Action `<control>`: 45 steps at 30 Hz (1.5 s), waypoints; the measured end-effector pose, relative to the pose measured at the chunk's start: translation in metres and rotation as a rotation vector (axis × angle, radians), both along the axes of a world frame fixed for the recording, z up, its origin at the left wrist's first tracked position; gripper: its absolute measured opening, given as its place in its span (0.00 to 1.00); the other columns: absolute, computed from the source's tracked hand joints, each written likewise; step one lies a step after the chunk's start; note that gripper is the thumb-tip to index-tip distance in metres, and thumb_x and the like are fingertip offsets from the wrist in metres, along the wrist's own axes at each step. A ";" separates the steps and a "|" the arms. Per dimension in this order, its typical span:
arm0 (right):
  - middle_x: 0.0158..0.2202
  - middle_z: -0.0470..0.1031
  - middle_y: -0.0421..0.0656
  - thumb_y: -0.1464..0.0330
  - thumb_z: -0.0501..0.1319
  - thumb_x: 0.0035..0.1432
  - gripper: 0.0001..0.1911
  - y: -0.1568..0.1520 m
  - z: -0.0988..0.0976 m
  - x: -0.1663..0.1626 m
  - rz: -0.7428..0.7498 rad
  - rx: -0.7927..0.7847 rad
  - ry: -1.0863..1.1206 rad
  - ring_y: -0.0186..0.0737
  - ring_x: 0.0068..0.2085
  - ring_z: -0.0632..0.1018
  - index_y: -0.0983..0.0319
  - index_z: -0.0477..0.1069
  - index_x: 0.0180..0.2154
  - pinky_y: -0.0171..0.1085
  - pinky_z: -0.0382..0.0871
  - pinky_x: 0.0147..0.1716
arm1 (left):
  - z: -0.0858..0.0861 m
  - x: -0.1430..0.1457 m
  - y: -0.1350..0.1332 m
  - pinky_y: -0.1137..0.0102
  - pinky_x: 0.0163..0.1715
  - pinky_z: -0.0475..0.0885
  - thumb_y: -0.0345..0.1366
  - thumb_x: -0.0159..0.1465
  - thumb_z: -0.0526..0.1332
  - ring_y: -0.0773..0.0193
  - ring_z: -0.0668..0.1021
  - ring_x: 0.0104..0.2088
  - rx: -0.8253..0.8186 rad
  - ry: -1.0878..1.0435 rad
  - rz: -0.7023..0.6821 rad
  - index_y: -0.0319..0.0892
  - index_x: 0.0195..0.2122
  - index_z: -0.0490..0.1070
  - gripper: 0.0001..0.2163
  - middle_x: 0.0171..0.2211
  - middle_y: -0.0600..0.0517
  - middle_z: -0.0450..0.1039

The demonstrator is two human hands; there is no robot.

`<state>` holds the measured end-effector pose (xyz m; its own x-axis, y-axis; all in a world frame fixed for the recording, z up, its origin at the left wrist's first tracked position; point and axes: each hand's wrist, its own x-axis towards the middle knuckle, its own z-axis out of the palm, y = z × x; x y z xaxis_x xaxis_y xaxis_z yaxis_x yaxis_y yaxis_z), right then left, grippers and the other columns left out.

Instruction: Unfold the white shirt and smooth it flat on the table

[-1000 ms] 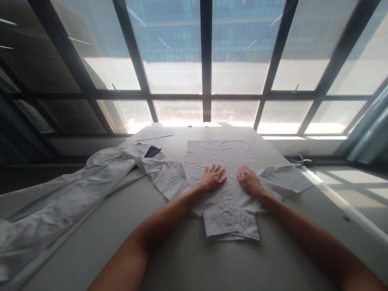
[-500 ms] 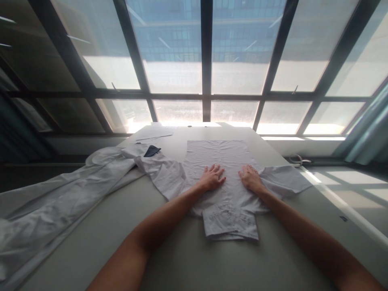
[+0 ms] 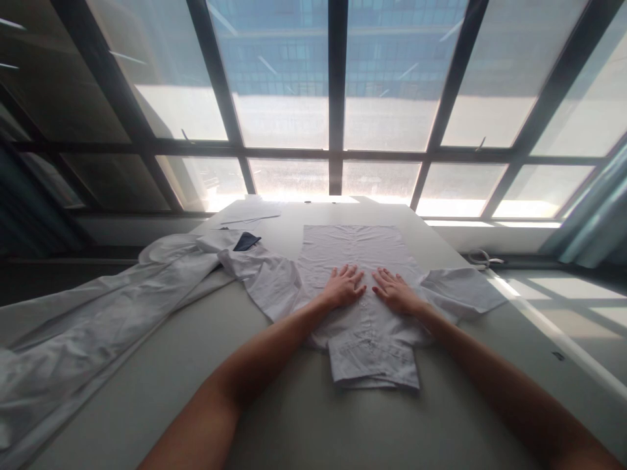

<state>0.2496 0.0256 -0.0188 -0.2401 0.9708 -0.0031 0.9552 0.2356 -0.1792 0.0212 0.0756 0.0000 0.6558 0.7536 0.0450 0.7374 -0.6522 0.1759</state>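
A white short-sleeved shirt (image 3: 350,248) lies spread flat on the pale table (image 3: 304,418), collar end towards me, sleeves out to both sides. My left hand (image 3: 344,286) rests palm down on the middle of the shirt, fingers stretched out. My right hand (image 3: 393,291) lies flat just beside it, fingers spread, nearly touching the left. Neither hand holds anything. The folded collar part (image 3: 375,362) lies nearest to me.
A pile of other white garments (image 3: 98,326) trails across the left of the table, with a dark blue patch (image 3: 245,241) on it. Paper sheets (image 3: 249,214) lie at the far edge. Large windows (image 3: 337,98) stand behind. A cable (image 3: 482,260) lies on the right sill.
My right hand has slid left across the shirt, closer to my left hand. The left hand has barely moved.
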 end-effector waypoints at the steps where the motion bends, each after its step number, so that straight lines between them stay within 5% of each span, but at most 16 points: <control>1: 0.77 0.44 0.52 0.51 0.41 0.76 0.35 0.002 0.000 0.007 -0.043 -0.002 -0.014 0.50 0.76 0.46 0.61 0.48 0.76 0.57 0.42 0.72 | 0.000 0.000 0.000 0.40 0.70 0.46 0.56 0.75 0.46 0.45 0.50 0.75 -0.001 0.001 0.000 0.50 0.74 0.55 0.30 0.76 0.46 0.47; 9: 0.75 0.50 0.59 0.57 0.43 0.76 0.33 0.002 0.005 0.032 -0.243 0.104 -0.091 0.54 0.75 0.51 0.68 0.53 0.74 0.58 0.47 0.71 | 0.003 0.001 -0.001 0.40 0.70 0.45 0.56 0.75 0.47 0.45 0.50 0.75 -0.018 0.008 0.012 0.51 0.74 0.54 0.30 0.76 0.47 0.46; 18: 0.77 0.44 0.53 0.54 0.44 0.76 0.34 -0.021 0.012 -0.025 0.016 0.048 0.098 0.49 0.76 0.45 0.62 0.48 0.76 0.56 0.42 0.72 | 0.001 0.000 -0.001 0.40 0.70 0.46 0.56 0.75 0.46 0.43 0.50 0.75 0.004 -0.002 -0.004 0.49 0.74 0.55 0.30 0.76 0.45 0.48; 22: 0.77 0.46 0.52 0.55 0.45 0.76 0.33 -0.019 0.008 -0.026 0.017 0.009 0.057 0.49 0.76 0.46 0.61 0.50 0.75 0.56 0.41 0.72 | 0.002 0.000 -0.001 0.40 0.70 0.46 0.55 0.75 0.47 0.45 0.51 0.75 0.000 0.006 -0.004 0.51 0.74 0.55 0.29 0.76 0.46 0.48; 34: 0.73 0.58 0.56 0.61 0.49 0.74 0.30 0.010 0.004 0.032 -0.286 0.156 0.077 0.51 0.73 0.58 0.69 0.60 0.71 0.50 0.51 0.70 | 0.004 0.000 -0.001 0.40 0.70 0.45 0.55 0.75 0.46 0.44 0.50 0.75 -0.017 0.006 0.007 0.50 0.74 0.55 0.30 0.76 0.46 0.47; 38: 0.66 0.69 0.59 0.66 0.51 0.72 0.28 0.015 0.014 0.060 -0.414 0.285 0.104 0.52 0.66 0.69 0.70 0.66 0.67 0.46 0.59 0.66 | 0.003 0.000 0.000 0.40 0.70 0.46 0.55 0.75 0.46 0.44 0.50 0.75 -0.014 0.007 0.004 0.50 0.74 0.55 0.30 0.76 0.46 0.47; 45: 0.58 0.75 0.67 0.75 0.55 0.67 0.24 0.012 0.035 0.136 -0.680 0.239 0.025 0.58 0.61 0.75 0.78 0.71 0.61 0.46 0.63 0.59 | 0.003 -0.001 0.000 0.40 0.70 0.47 0.54 0.75 0.47 0.43 0.51 0.75 -0.002 -0.002 -0.006 0.49 0.74 0.56 0.30 0.76 0.45 0.48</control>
